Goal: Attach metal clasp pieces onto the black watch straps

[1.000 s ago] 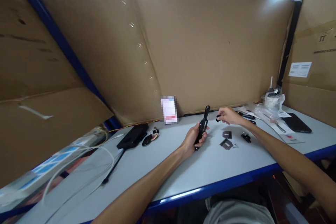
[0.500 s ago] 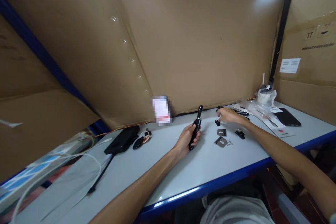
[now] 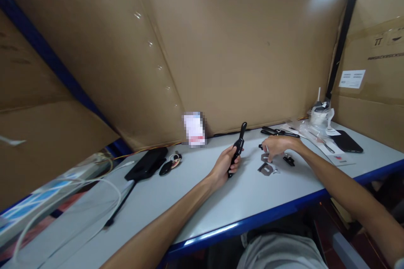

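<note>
Head view, landmark: the lower slotted grey plate point(image 3: 266, 170), lying flat on the white tabletop point(image 3: 221, 201). The hands are held apart. To the left of the landmark, a long black-handled tool point(image 3: 239, 145) is gripped in the left hand point(image 3: 224, 163), fingers closed round its body; the tool is tilted, its upper end pointed away from the person. Just beyond the landmark, the upper slotted grey plate point(image 3: 265, 158) is partly covered by the right hand point(image 3: 277, 146), fingers bent downward; whether it is pinched or only touched cannot be told. A small black part point(image 3: 260, 146) is seen at those fingers, beyond the landmark; contact is unclear. Just right of the landmark, a small silvery wing-shaped piece point(image 3: 276, 171) is placed; farther right, a black fitting point(image 3: 288, 159). Beyond the landmark and the right hand, black tools point(image 3: 272, 132) are laid out. Well to the landmark's left, a key ring with a black fob point(image 3: 166, 167) is set beside a flat black box point(image 3: 147, 164).
</note>
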A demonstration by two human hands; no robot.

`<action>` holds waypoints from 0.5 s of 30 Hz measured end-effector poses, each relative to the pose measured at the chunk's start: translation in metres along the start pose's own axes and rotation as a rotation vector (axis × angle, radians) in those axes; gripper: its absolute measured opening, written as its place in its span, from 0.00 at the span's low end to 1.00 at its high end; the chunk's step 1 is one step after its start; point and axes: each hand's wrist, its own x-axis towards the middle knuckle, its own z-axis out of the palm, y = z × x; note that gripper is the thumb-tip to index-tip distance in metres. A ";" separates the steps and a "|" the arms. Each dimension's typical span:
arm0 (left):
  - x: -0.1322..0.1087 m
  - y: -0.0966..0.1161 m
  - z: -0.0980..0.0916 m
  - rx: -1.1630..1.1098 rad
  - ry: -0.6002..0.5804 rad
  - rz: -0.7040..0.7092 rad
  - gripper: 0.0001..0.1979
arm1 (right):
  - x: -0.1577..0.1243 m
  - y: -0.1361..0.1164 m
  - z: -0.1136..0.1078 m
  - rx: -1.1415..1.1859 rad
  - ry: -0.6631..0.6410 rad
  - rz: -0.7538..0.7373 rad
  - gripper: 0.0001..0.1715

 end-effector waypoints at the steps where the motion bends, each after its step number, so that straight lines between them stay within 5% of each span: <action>1: 0.000 0.000 0.000 0.004 0.001 0.001 0.13 | 0.002 -0.002 0.003 0.006 0.000 -0.008 0.21; 6: 0.000 0.001 0.001 0.031 0.017 -0.010 0.15 | 0.015 -0.001 0.011 0.145 -0.007 -0.056 0.22; 11: 0.000 0.001 0.001 0.014 0.022 -0.026 0.18 | 0.021 0.011 0.006 0.151 0.050 -0.104 0.12; 15: 0.000 0.001 0.000 0.039 0.016 -0.019 0.17 | 0.019 0.014 0.003 0.409 0.119 -0.094 0.10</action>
